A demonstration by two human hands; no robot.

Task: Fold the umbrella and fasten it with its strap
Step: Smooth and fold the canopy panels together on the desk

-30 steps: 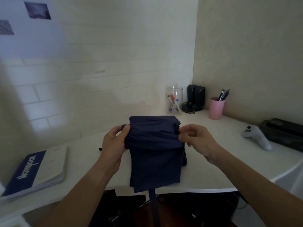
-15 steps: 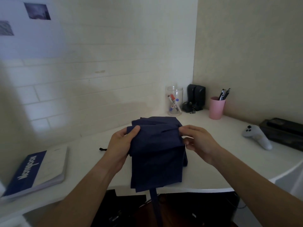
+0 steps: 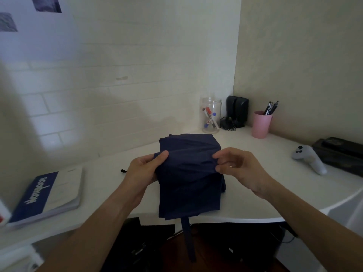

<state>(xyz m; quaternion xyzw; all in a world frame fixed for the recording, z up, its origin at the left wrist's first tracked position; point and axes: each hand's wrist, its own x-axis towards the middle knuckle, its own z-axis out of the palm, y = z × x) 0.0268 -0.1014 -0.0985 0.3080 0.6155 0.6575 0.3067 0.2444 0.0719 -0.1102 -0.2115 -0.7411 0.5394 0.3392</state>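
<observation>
While both grip creased navy umbrella fabric, left hand clutching, right hand pinching, flat strap dangling

The umbrella is a dark navy bundle of creased, pleated canopy fabric, collapsed and held upright over the front of the white worktop. Its strap (a narrow band of the same navy cloth) hangs loose and unfastened from the bottom edge, below the worktop's rim.

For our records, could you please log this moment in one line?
left hand grips umbrella | right hand pinches canopy | strap dangling, unfastened
</observation>
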